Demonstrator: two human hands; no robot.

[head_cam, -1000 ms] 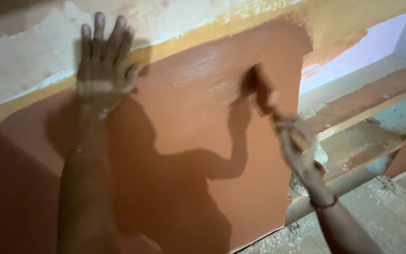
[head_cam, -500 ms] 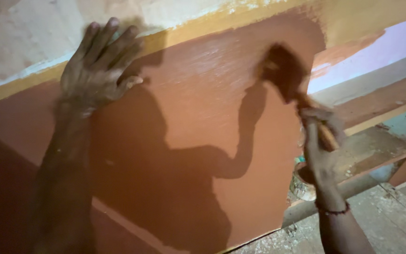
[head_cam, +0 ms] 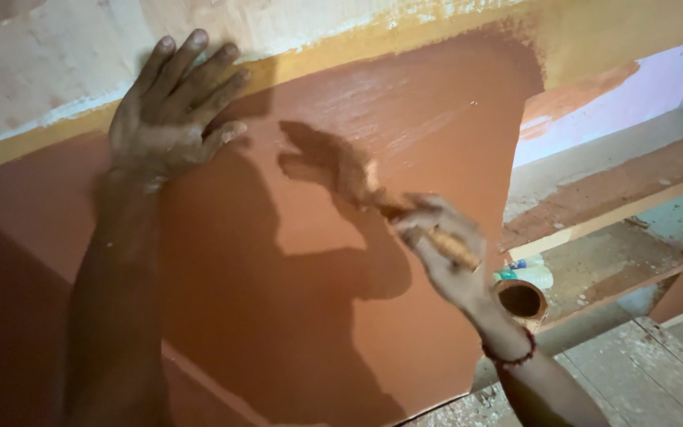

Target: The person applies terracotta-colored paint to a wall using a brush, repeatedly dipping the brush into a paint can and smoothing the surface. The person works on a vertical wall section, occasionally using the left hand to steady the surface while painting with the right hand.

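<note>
The left hand lies flat, fingers spread, on the smooth wet brown wall at upper left. The right hand, mid-frame, is closed around a blurry wooden paintbrush touching the paint.

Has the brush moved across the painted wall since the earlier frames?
Yes. The brush has swung left, from the painted patch's right edge toward the middle of the wall, nearer the left hand.

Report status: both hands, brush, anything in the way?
Left hand flat on the wall's upper edge. Right hand grips paintbrush, bristles against the reddish-brown painted wall. Paint can below, apart from the brush; nothing blocks it.
</note>
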